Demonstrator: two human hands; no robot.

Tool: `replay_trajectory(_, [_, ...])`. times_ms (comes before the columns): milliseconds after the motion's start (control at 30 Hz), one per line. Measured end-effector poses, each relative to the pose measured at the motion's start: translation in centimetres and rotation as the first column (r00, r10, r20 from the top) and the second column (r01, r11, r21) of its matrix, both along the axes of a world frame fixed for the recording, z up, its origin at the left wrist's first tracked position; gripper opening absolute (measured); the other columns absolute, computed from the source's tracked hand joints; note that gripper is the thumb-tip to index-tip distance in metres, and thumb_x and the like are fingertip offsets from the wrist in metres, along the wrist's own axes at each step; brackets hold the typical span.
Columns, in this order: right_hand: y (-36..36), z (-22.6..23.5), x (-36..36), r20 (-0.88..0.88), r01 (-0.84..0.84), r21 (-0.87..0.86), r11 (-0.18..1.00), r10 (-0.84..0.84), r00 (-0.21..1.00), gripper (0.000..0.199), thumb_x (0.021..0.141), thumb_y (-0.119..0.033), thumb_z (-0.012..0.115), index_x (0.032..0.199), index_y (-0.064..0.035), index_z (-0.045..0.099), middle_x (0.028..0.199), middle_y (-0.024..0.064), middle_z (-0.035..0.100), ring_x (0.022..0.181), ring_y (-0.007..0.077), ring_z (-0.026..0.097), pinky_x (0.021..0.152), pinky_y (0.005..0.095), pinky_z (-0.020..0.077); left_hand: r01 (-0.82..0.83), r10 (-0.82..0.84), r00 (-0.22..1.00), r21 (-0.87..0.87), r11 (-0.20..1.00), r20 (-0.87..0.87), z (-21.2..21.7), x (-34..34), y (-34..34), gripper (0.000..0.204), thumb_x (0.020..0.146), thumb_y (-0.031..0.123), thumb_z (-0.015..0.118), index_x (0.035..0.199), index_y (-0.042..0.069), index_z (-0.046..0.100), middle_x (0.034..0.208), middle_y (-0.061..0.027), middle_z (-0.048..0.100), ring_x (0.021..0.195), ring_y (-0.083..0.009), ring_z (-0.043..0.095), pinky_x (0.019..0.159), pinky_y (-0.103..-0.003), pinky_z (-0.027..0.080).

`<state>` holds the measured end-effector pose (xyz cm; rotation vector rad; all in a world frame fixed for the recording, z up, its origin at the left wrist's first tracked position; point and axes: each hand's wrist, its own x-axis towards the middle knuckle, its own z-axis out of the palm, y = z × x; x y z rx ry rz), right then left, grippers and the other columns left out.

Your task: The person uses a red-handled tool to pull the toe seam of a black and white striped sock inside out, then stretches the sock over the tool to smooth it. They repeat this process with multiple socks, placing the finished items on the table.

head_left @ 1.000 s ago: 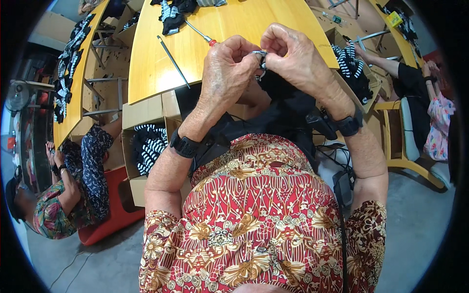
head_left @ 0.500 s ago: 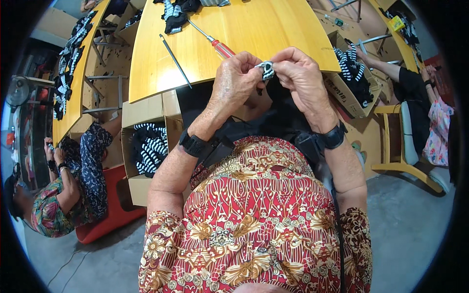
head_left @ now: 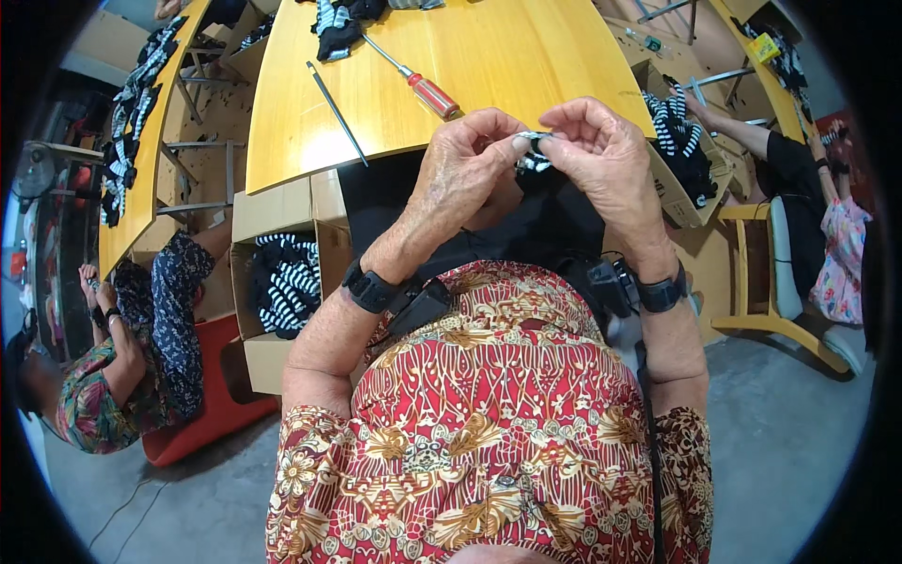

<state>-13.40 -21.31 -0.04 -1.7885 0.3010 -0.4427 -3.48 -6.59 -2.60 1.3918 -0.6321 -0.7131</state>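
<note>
left hand and right hand raised close over the table's near edge | fingers pinch one small black-and-white striped piece between them, steadying both ends | red-handled screwdriver within reach beyond

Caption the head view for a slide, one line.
Both hands, left hand and right hand, pinch a small striped fabric piece above a yellow table, near a red-handled screwdriver.
</note>
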Motion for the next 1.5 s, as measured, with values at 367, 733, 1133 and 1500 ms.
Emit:
replay_trajectory(367, [-0.9,-2.5,0.3,-0.176,-0.095,-0.194,0.976,0.060,0.983,0.016,0.080,-0.011,0.062,0.085,0.0042,0.062,0.070,0.0062,0.061,0.065,0.0107,0.055,0.061,0.0273,0.0460,0.123,-0.150,0.899,-0.092,0.988,-0.411,-2.2,-0.4,-0.2,0.016,0.090,0.020,0.065,0.092,0.007,0.056,0.077,0.0033,0.057,0.067,-0.0036,0.052,0.060,-0.016,0.041])
replay_trajectory(733, [0.4,-3.7,0.5,-0.080,-0.039,0.488,0.872,0.089,0.993,0.009,0.086,-0.010,0.064,0.086,-0.0018,0.065,0.074,-0.0024,0.061,0.064,0.0046,0.052,0.058,0.0196,0.0413,-0.124,0.102,0.965,0.079,0.989,0.243,-2.9,1.1,-0.5,0.009,0.088,0.008,0.059,0.086,0.003,0.051,0.073,-0.0008,0.057,0.058,-0.0062,0.052,0.050,-0.021,0.043])
replay_trajectory(1133, [1.5,-2.8,1.4,0.071,0.138,-0.436,0.889,-0.118,0.990,0.011,0.081,-0.009,0.063,0.082,0.0011,0.061,0.070,0.0117,0.059,0.060,0.0143,0.056,0.058,0.0315,0.0462,-0.244,0.238,0.957,-0.019,0.970,-0.168,-0.9,0.1,-0.8,0.006,0.089,0.005,0.058,0.087,0.006,0.053,0.072,0.0030,0.053,0.056,-0.0031,0.040,0.050,-0.018,0.032])
replay_trajectory(1500, [0.2,-4.2,1.0,0.017,0.014,0.479,0.878,-0.025,1.000,0.005,0.086,-0.005,0.064,0.089,-0.0019,0.065,0.075,-0.0010,0.061,0.063,0.0040,0.051,0.057,0.0176,0.0406,-0.050,-0.004,0.938,-0.148,0.988,-0.345,-1.1,-0.3,-0.5,0.021,0.089,0.007,0.063,0.109,0.003,0.057,0.079,0.0014,0.057,0.058,-0.0030,0.046,0.050,-0.015,0.037])
